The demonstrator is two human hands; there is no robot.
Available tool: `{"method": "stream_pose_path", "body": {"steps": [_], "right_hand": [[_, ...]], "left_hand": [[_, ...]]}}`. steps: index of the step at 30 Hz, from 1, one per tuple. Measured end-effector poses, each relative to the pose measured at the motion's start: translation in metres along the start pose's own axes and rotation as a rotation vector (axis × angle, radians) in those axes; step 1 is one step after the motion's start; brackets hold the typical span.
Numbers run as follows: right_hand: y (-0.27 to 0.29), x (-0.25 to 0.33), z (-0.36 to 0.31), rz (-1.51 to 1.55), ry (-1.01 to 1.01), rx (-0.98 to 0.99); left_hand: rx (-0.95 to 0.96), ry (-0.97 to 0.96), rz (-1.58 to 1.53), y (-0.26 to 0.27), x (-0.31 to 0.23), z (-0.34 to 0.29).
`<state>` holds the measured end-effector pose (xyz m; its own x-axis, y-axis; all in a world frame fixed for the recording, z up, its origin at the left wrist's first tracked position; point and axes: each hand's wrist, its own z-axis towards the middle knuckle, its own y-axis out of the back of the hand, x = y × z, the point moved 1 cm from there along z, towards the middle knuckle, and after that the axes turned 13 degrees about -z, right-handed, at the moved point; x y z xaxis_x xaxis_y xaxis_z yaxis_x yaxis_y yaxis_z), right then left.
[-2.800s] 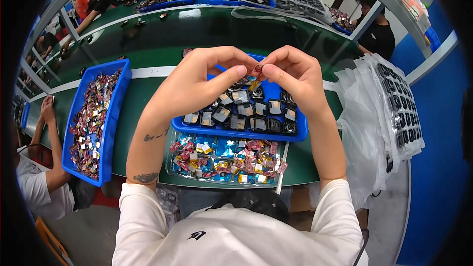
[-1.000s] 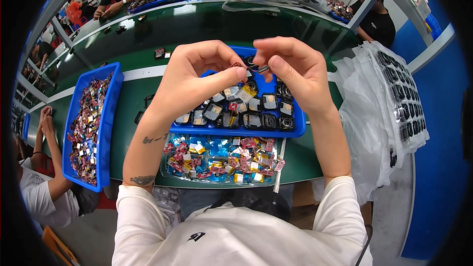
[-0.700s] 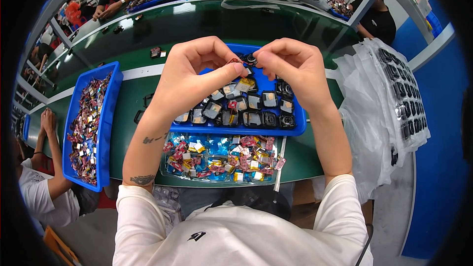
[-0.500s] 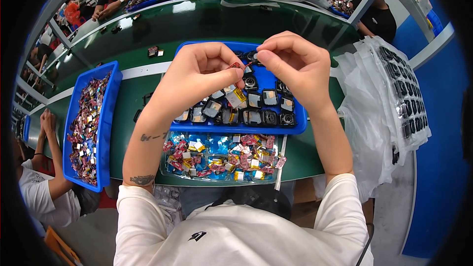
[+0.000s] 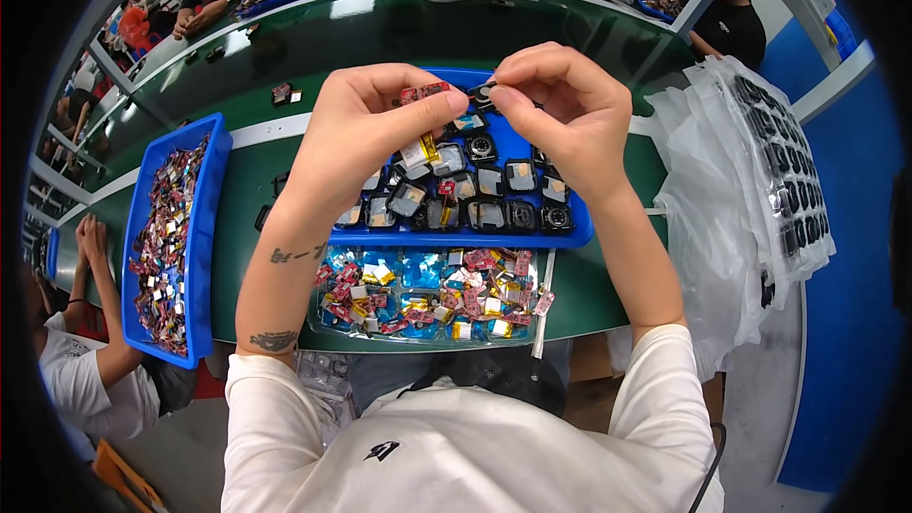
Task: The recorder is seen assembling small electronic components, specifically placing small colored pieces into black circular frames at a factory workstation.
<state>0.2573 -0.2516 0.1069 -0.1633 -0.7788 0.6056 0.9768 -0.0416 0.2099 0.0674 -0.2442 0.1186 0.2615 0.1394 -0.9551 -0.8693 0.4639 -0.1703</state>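
Above the blue tray (image 5: 579,234), my left hand (image 5: 366,128) pinches a small red circuit board (image 5: 424,92) between thumb and fingers. A silver battery pouch with yellow tape (image 5: 416,152) dangles below that hand. The fingers of my right hand (image 5: 575,109) are pinched together just right of the board, close to my left thumb tip. What sits between these right fingertips is too small to make out. Under both hands, the tray holds several black square housings (image 5: 521,174), some with a grey inside showing, others with a round face.
Nearer me lies a clear blister tray (image 5: 328,331) of red boards with batteries. A blue bin (image 5: 217,147) of similar parts stands left. At right are stacked trays of black housings (image 5: 784,166) and plastic sheeting (image 5: 693,218). Co-workers sit across the green bench (image 5: 380,43) and at left.
Both hands have moved slightly up and away from me, with the board still in the left. The board is turned more level, and my right fingertips have come closer to my left thumb.
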Motion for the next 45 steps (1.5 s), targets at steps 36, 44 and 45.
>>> {"method": "stream_pose_path", "body": {"steps": [36,44,45], "right_hand": [[-0.010,0.016,-0.006,0.133,-0.507,0.087],[-0.017,0.022,-0.010,0.117,-0.443,0.042],[-0.017,0.022,-0.010,0.099,-0.434,0.048]], "left_hand": [[-0.241,-0.332,0.233,-0.014,0.008,-0.004],[-0.278,-0.409,0.376,-0.015,0.011,-0.005],[-0.280,-0.409,0.376,-0.014,0.011,-0.005]]}}
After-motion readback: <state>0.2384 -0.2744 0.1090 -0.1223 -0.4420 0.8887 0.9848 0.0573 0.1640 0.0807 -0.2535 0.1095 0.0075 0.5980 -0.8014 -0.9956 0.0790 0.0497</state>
